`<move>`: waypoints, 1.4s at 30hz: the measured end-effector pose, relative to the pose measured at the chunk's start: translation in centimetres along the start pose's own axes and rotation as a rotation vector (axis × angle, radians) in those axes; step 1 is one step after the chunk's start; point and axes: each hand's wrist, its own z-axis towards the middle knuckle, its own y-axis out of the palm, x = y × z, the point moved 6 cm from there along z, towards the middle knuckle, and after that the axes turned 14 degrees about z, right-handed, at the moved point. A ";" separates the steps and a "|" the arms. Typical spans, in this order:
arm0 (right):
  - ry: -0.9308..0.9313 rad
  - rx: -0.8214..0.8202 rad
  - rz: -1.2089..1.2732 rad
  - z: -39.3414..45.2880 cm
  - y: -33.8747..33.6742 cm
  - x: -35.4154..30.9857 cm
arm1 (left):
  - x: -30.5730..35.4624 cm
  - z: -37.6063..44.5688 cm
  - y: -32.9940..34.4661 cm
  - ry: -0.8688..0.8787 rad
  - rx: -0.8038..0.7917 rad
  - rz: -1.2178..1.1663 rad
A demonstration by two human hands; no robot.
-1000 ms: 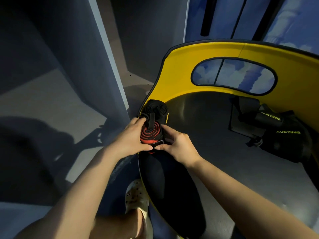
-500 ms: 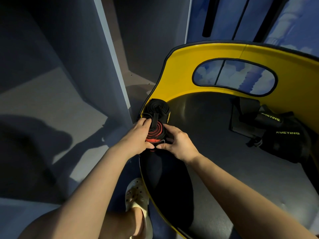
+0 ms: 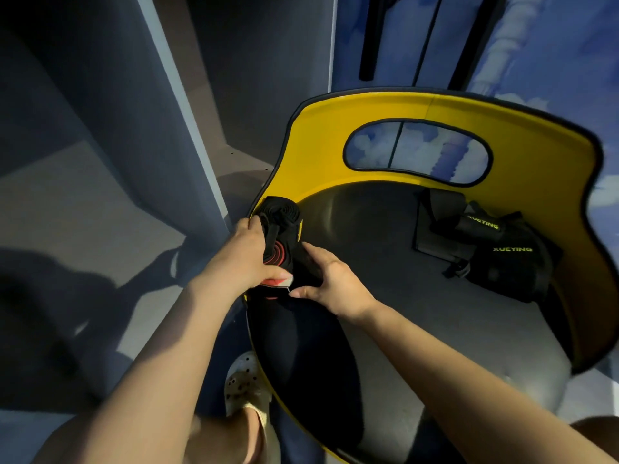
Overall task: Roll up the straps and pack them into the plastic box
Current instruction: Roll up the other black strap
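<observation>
Lower centre: a foot in a pale perforated clog (image 3: pixel 246 386) on the floor beside the yellow-walled seat (image 3: pixel 395 145). Frame centre, at the seat's left edge: left hand (image 3: pixel 244 259) and right hand (image 3: pixel 330 283) both grip the red-and-black rolled strap (image 3: pixel 276 257), fingers curled round it from either side. Just beyond it, touching, a black rolled strap (image 3: pixel 281 211) sits against the yellow rim. Right of centre, farther back: black bag (image 3: pixel 502 256) marked XUEYING lying on the dark seat. No plastic box identifiable.
</observation>
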 end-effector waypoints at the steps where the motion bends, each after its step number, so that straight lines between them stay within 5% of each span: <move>1: -0.002 0.001 -0.012 -0.3 -0.6 -0.2 | 0.7 -0.1 -0.6 0.005 0.036 0.017; 7: 0.011 0.082 -0.114 -2.6 -6.7 0.2 | 8.0 0.3 -1.6 0.190 0.161 0.103; 17: 0.193 0.589 -0.255 -6.1 -22.8 5.5 | 19.8 2.0 3.1 0.408 -0.091 -0.140; 24: 0.448 0.822 -0.075 -6.4 -27.9 12.1 | 22.7 4.4 5.4 0.432 -0.180 -0.151; 30: 0.408 0.982 0.132 -5.8 -27.8 12.6 | 25.0 6.8 6.7 0.409 -0.246 -0.304; 34: 0.236 0.950 0.213 -4.8 -25.9 10.8 | 25.3 7.5 6.6 0.340 -0.231 -0.547; 38: 0.039 0.860 0.350 -3.5 -23.4 7.5 | 24.2 7.8 5.2 0.244 -0.056 -0.664; 42: -0.020 0.764 0.244 -3.4 -21.0 4.6 | 22.7 7.9 3.9 0.130 -0.033 -0.916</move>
